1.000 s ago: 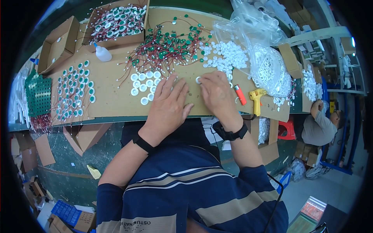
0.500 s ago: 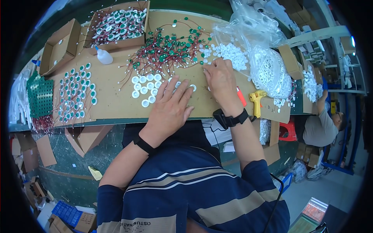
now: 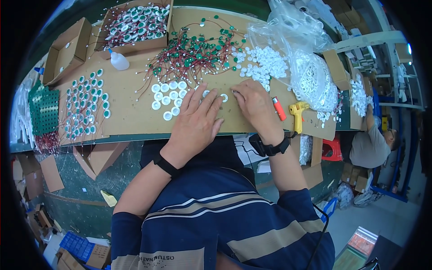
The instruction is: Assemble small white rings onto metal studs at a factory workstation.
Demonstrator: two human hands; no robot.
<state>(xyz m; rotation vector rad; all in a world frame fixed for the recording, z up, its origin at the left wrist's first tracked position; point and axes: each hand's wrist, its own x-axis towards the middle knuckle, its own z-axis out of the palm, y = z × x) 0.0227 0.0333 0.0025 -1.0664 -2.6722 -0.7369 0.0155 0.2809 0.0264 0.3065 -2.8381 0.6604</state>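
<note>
My left hand [image 3: 196, 121] lies flat on the cardboard worktop [image 3: 130, 112], fingers spread, its fingertips at a small group of white round discs [image 3: 168, 95]. My right hand [image 3: 254, 104] rests beside it, fingertips pinched near one white ring-shaped disc [image 3: 224, 97]; whether it grips the disc I cannot tell. Behind both hands lies a tangle of green discs with red wires [image 3: 193, 51]. A loose heap of white discs [image 3: 265, 63] sits just beyond the right hand.
Rows of green-centred discs [image 3: 85, 105] cover the left of the board. A white squeeze bottle [image 3: 118, 61], an open box of wired discs [image 3: 137, 22], plastic bags of white parts [image 3: 315, 78], an orange lighter [image 3: 279, 109] and a yellow glue gun [image 3: 298, 114] stand around. Another person [image 3: 373, 144] works at right.
My right hand reached out to the white heap half a second ago and has come back toward the left hand. The left hand slid slightly right over the discs.
</note>
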